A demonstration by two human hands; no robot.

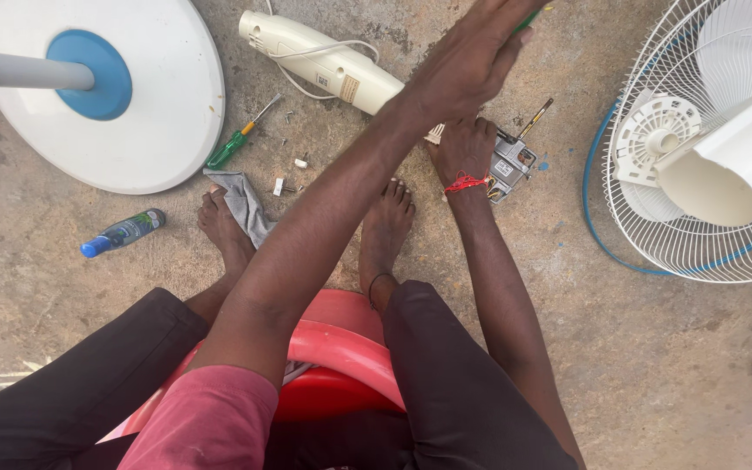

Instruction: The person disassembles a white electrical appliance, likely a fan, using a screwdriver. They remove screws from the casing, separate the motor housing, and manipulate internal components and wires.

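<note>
Left hand [470,54]: reaching across to the upper middle, closing around a green-handled tool [534,15], mostly hidden.
Right hand [466,152]: pressing down on the grey motor block [512,165], fingers hidden.
Labels: tan sticker [350,88] sitting on the cream housing [319,61]; blue-capped bottle [123,232] lying at left.
Cut off: fan grille [707,157] running off right.

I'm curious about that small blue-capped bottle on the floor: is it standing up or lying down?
Lying down. The bottle rests on its side on the concrete floor, blue cap pointing lower left, beside the white round fan base.
</note>
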